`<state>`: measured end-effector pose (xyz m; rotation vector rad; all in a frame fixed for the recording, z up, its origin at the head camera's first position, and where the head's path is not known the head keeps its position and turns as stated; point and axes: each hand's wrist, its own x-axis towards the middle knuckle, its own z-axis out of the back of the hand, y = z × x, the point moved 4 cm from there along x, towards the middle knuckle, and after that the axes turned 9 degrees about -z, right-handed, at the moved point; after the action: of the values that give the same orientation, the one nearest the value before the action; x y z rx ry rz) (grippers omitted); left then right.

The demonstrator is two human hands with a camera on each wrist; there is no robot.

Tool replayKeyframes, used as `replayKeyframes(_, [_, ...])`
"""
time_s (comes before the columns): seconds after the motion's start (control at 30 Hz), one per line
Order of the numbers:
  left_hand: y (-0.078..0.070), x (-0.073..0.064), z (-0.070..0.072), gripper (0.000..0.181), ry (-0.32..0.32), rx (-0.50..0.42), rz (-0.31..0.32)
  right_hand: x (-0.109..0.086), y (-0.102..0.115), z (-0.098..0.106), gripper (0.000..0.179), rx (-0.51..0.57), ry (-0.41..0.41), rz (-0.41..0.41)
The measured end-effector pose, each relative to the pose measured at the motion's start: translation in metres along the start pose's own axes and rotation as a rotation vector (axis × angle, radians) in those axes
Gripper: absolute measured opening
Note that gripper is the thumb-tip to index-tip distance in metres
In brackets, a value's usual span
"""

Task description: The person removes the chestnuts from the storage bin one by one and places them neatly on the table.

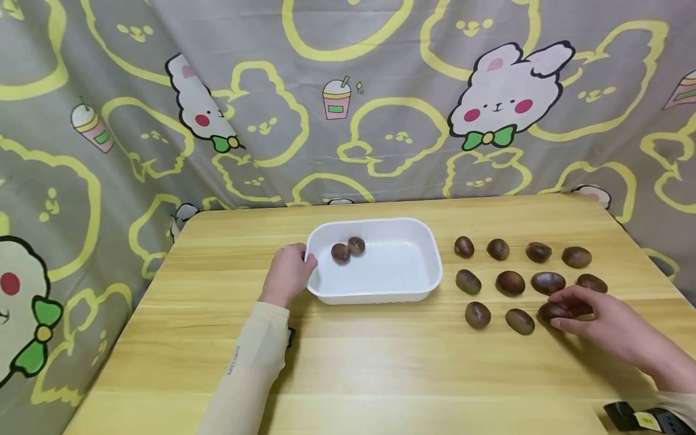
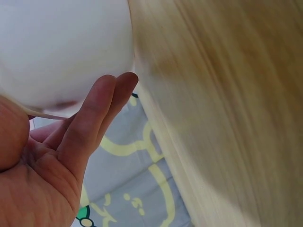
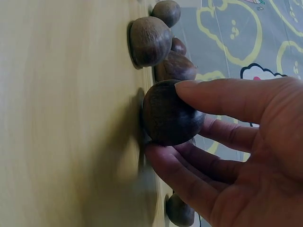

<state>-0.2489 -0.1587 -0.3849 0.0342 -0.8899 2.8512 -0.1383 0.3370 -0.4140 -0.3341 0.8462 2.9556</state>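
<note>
A white rectangular plastic tray with rounded corners stands mid-table, two brown chestnuts lying inside it at the left. My left hand grips its left rim, thumb over the edge and fingers along the outer wall. At the right, my right hand pinches a dark chestnut between thumb and fingers, close over the tabletop in the right wrist view. This chestnut comes from the front row's right end, just in front of a shiny chestnut.
Several more chestnuts lie in loose rows right of the tray, among them a back-row chestnut and a front-row chestnut. The light wooden table meets a grey cartoon-patterned curtain at its back and left side.
</note>
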Motion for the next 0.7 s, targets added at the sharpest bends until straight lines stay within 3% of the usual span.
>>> replayKeyframes(0.3, [-0.002,0.001,-0.002,0.023,0.001,-0.010,0.013,-0.003,-0.009,0.003,0.041,0.020,0.023,-0.014])
replayKeyframes(0.7, [0.000,-0.001,-0.001,0.024,0.001,-0.019,0.032,-0.003,-0.012,0.001,0.038,0.016,-0.012,0.004])
